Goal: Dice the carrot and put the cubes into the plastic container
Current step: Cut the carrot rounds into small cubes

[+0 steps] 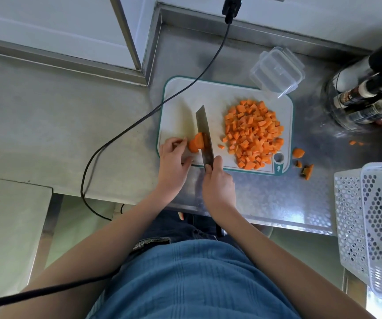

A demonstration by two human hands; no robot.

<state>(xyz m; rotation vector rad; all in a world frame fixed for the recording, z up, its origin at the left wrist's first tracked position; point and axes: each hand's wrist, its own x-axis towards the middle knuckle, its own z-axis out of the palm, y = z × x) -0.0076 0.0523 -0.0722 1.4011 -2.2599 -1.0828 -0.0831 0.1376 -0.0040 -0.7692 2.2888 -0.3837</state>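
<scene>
A view from above of a steel bench (277, 203) where a person stands dicing; a white cutting board (185, 100) with a teal rim lies at the centre of the bench, its long axis running left to right; near the board's near-left corner sits the last carrot piece (194, 145), a short stub whose long axis runs left to right, its cut face turned right against the blade; the left hand (174, 157) holds the stub's left end, its grip a curled-finger pinch on the carrot; the right hand (217, 180) has its grip clenched round the handle of a knife (205, 134), whose blade runs from near to far, tip pointing away from the person, edge down on the stub; a broad heap of carrot cubes (254, 132) covers the right half of the board, with one loose cube just left of it; a clear plastic container (277, 70) stands without cubes at the board's far-right corner, partly overlapping it; a few carrot offcuts (300, 162) lie on the bench just right of the board; dark bottles (369, 95) in a clear holder stand far right, their label writing too blurred to read; a white perforated basket (369, 226) sits near right; a black cable (121, 134) crosses the bench on the left.
</scene>
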